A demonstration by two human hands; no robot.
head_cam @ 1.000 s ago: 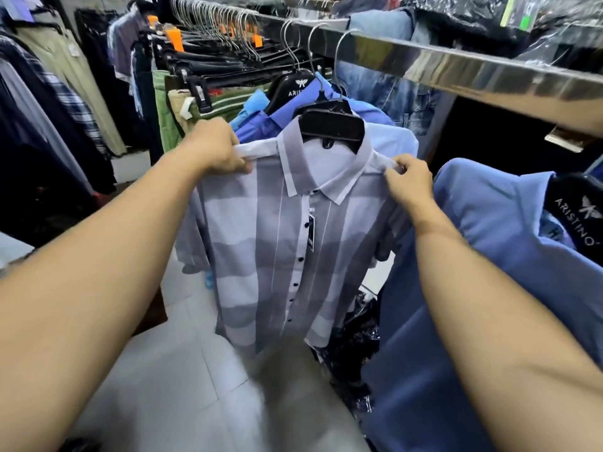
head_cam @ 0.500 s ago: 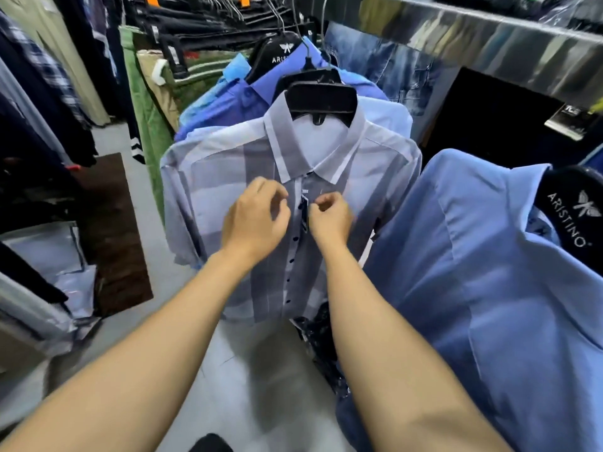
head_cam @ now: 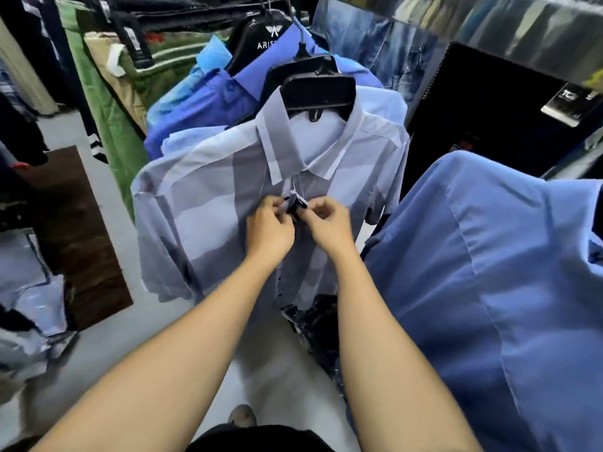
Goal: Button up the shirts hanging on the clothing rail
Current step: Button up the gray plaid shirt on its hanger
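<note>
A grey and pale-blue striped short-sleeved shirt point(head_cam: 208, 203) hangs on a black hanger point(head_cam: 318, 89) from the metal clothing rail point(head_cam: 489, 24). Both hands meet at its front placket, just below the collar. My left hand point(head_cam: 269, 228) pinches the placket's left edge. My right hand point(head_cam: 323, 223) pinches the right edge. Between the fingertips sits a small dark tag, and a button there is hidden by the fingers. Dark buttons run down the placket below my hands.
A plain blue shirt point(head_cam: 489, 288) hangs close on the right, brushing my right forearm. Behind the striped one hang more blue shirts point(head_cam: 208, 99) and green garments point(head_cam: 107, 119). A brown mat point(head_cam: 78, 236) and clear plastic bags point(head_cam: 29, 288) lie on the tiled floor at left.
A second ago my hands held the shirt's shoulders; they came together at the upper placket and now pinch it. The view has dropped lower and closer to the shirt.
</note>
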